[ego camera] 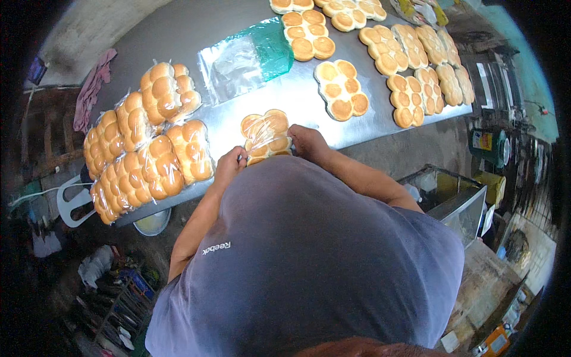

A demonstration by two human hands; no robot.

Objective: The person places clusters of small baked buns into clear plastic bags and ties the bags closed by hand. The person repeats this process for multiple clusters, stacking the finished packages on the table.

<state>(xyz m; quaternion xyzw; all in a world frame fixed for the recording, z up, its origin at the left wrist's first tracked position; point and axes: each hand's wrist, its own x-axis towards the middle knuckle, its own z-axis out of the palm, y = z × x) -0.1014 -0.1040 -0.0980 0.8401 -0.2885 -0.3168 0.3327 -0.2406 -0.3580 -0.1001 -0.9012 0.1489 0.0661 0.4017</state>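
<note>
Both of my hands grip the edges of a clear plastic bag around a slab of joined bread rolls (266,134) at the table's near edge. My left hand (232,161) pinches the bag's left side, and my right hand (308,140) has its fingers closed on the right side. The near end of the slab is hidden by my shirt. Bagged rolls (163,165) stand in a group to the left, some stacked. Beyond my hands lie flat clear plastic bags (234,67) with a green sheet. An unbagged slab of rolls (342,89) rests right of them, pale side up.
Several unbagged roll slabs (406,100) cover the right part of the metal table (250,100). A pink cloth (93,89) hangs at its left edge. Below are a white plastic chair (73,201) and, at right, a glass-sided case (464,209).
</note>
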